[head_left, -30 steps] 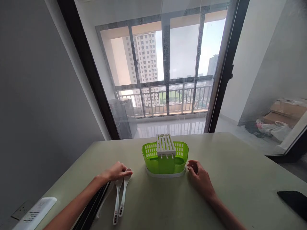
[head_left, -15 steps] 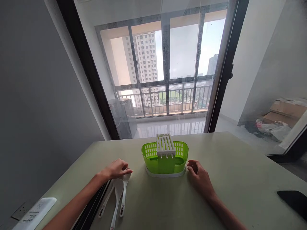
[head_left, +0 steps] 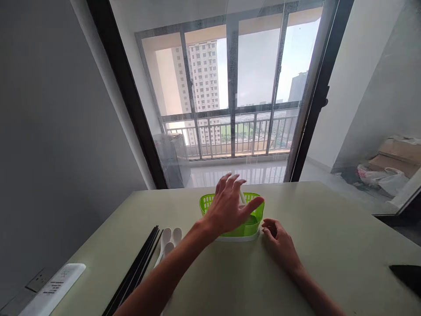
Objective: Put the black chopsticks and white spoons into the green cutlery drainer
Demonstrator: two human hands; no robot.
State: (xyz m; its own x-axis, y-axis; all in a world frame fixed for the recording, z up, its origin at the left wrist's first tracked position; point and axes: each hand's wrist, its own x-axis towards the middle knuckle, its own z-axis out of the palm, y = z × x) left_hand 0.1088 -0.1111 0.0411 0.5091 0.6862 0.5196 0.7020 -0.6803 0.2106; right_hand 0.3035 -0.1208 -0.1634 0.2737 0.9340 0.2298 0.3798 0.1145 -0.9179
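My left hand (head_left: 226,208) is spread open above the green plastic basket (head_left: 252,229), its fingers over the white slotted rack (head_left: 243,198) across the basket's top. The hand and wrist hide most of the rack and the basket's left front. Nothing shows in its grasp; whether it touches the rack I cannot tell. Beside the basket's right end, my right hand (head_left: 280,243) rests on the table, fingers loosely curled, thumb apart, holding nothing visible. Several white spoons (head_left: 165,238) lie left of the basket, partly behind my left forearm. Alongside them are black chopsticks (head_left: 140,265).
The pale green table (head_left: 329,228) ends at a glass door at the back. A white power strip (head_left: 55,287) sits at the left edge. At the far right lies a black object (head_left: 406,276), cut off by the frame.
My left hand has moved from the spoons up and right to over the basket, and its fingers have spread. The spoons remain on the table. My right hand stays beside the basket.
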